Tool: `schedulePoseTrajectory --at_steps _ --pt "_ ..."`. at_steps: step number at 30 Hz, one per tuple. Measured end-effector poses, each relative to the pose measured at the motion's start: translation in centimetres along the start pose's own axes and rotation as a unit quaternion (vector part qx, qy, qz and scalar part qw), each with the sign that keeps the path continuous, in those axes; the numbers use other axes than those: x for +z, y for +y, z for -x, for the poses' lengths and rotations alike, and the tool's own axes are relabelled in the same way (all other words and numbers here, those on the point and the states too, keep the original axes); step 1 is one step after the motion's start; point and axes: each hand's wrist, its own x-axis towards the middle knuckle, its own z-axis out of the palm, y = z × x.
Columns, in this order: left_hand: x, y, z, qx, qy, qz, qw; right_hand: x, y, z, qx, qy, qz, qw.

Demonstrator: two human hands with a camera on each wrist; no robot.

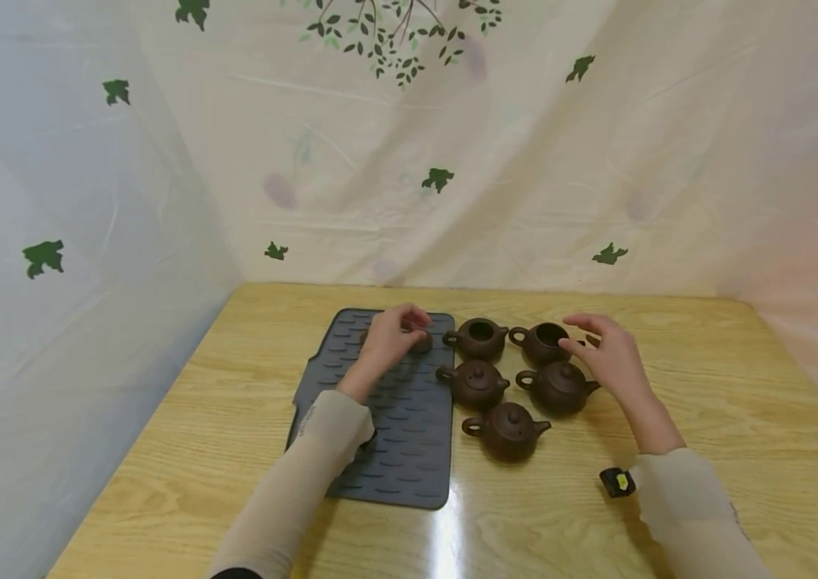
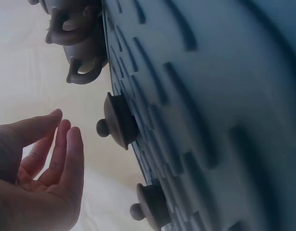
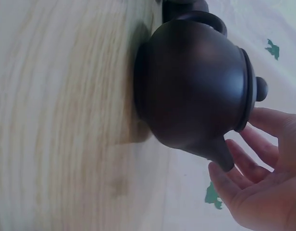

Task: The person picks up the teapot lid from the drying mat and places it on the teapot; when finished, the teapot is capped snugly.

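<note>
My left hand (image 1: 388, 334) hovers over the dark ribbed mat (image 1: 409, 458), its fingers loosely bent. The left wrist view shows that hand (image 2: 47, 173) empty and apart from two brown lids, a nearer-to-centre lid (image 2: 120, 120) and a lower lid (image 2: 152, 206), both knob-up on the mat. On the right, my right hand (image 1: 611, 358) is beside a lidless teapot (image 1: 544, 344), thumb and fingers spread. In the right wrist view a lidded teapot (image 3: 196, 86) partly covers the fingertips of that hand (image 3: 268, 173); I see nothing held, and contact is unclear.
Another lidless teapot (image 1: 479, 351) stands at the back, by the mat's right edge. Lidded teapots stand in front: a middle-left teapot (image 1: 477, 390), a middle-right teapot (image 1: 561, 390) and a front teapot (image 1: 510, 438). A leaf-patterned cloth (image 1: 365, 225) hangs behind the wooden table (image 1: 191, 418).
</note>
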Motion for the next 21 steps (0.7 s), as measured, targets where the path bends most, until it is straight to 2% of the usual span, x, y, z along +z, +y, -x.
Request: schedulePoseTrajectory --at_steps 10,21 --pt "0.5 -0.6 -0.4 -0.023 -0.001 -0.009 0.9997 0.1 0.9 -0.5 0.056 -0.067 -0.001 0.9962" --pt "0.7 -1.0 -1.0 -0.061 -0.002 -0.034 0.9975 0.4 1.6 -0.8 0.065 -0.092 0.0 0.9936"
